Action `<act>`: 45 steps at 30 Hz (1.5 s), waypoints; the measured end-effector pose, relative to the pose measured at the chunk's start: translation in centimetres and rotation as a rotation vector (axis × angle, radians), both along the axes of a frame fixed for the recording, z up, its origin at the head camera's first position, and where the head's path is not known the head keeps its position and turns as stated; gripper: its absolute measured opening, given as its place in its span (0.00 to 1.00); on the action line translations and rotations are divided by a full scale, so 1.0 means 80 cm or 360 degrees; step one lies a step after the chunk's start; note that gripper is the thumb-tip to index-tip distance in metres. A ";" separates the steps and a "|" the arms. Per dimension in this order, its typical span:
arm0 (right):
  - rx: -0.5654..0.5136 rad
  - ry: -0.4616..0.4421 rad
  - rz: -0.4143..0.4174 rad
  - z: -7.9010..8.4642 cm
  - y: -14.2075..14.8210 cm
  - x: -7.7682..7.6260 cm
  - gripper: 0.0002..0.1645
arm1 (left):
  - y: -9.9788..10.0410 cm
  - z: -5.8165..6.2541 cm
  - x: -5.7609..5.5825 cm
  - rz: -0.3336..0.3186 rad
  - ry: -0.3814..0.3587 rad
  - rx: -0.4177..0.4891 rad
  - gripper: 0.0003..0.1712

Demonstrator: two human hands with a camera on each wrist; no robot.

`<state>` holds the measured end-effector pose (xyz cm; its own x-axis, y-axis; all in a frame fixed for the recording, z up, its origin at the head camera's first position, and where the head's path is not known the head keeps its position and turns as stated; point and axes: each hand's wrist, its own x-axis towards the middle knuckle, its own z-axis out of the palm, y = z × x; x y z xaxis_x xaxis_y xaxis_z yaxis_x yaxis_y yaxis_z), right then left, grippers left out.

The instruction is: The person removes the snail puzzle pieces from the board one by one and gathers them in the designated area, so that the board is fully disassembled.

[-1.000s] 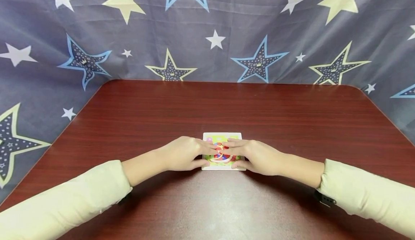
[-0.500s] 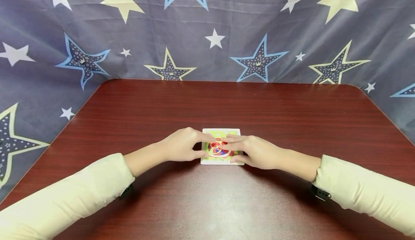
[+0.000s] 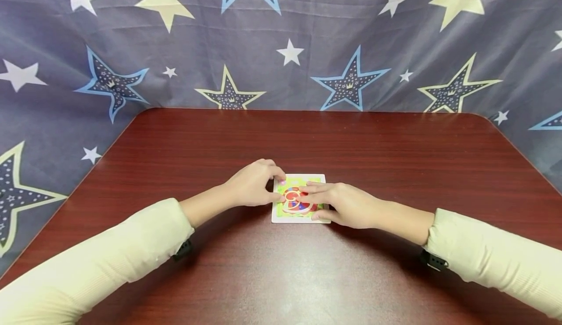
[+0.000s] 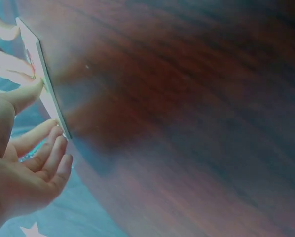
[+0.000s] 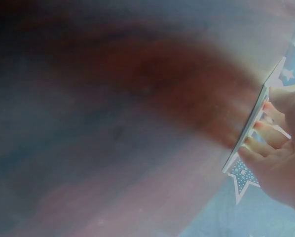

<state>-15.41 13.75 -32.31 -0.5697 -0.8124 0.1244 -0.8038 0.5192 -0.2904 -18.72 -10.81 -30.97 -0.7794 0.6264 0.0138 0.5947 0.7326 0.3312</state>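
A small square picture board (image 3: 303, 220) with a white border and a bright printed picture lies flat on the table. Its picture is green, red and blue with a pale curved line. My left hand (image 3: 254, 183) is at its left side, thumb on the left border and bent fingertips by the far left corner. The left wrist view shows that thumb (image 4: 26, 96) on the board's face and a forefinger (image 4: 39, 136) touching its edge. My right hand (image 3: 351, 205) rests on the right part, fingers spread over the picture, which they partly hide.
The dark red wooden table (image 3: 197, 139) extends around the board. Behind it hangs a grey curtain (image 3: 263, 37) printed with stars. A dark band (image 3: 434, 260) shows below the right sleeve, and another (image 3: 182, 249) below the left.
My left hand has drawn back from the picture's middle and moved up to the far left corner. The board shifted slightly away with both hands, then stopped; the right hand stays on it.
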 end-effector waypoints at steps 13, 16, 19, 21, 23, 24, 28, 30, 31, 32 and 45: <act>0.0065 -0.0021 -0.0017 0.007 -0.002 -0.003 0.26 | 0.020 0.011 -0.012 0.0273 -0.0268 0.0029 0.13; 0.0070 -0.0039 -0.0024 0.007 -0.003 -0.003 0.26 | 0.023 0.012 -0.013 0.0312 -0.0334 0.0061 0.09; 0.0067 -0.0035 -0.0027 0.007 -0.003 -0.003 0.27 | 0.026 0.013 -0.015 0.0323 -0.0362 0.0073 0.09; 0.0061 -0.0029 -0.0026 0.007 -0.004 -0.003 0.27 | 0.027 0.013 -0.016 0.0332 -0.0349 0.0065 0.11; 0.0056 -0.0030 -0.0023 0.006 -0.004 -0.003 0.27 | 0.028 0.014 -0.016 0.0338 -0.0321 0.0026 0.15; 0.0056 -0.0030 -0.0022 0.006 -0.004 -0.003 0.27 | 0.029 0.014 -0.016 0.0342 -0.0303 -0.0004 0.16; 0.0058 -0.0038 -0.0031 0.005 -0.003 -0.003 0.27 | 0.034 0.018 -0.015 0.0360 -0.0217 -0.0130 0.15; 0.0069 -0.0034 -0.0042 0.006 -0.003 -0.003 0.28 | 0.036 0.019 -0.015 0.0373 -0.0208 -0.0158 0.13; 0.0074 -0.0032 -0.0047 0.006 -0.003 -0.003 0.28 | 0.037 0.020 -0.015 0.0378 -0.0207 -0.0160 0.13; 0.0080 -0.0032 -0.0050 0.007 -0.003 -0.003 0.28 | 0.037 0.021 -0.015 0.0382 -0.0213 -0.0153 0.13; 0.0090 -0.0010 -0.0046 0.007 -0.004 -0.002 0.27 | 0.039 0.023 -0.021 0.0397 -0.0329 -0.0100 0.07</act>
<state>-15.59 13.45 -31.76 -0.5938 -0.8011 0.0753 -0.7864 0.5580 -0.2650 -20.37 -7.69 -29.12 -0.8912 0.4104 -0.1933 0.3192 0.8701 0.3755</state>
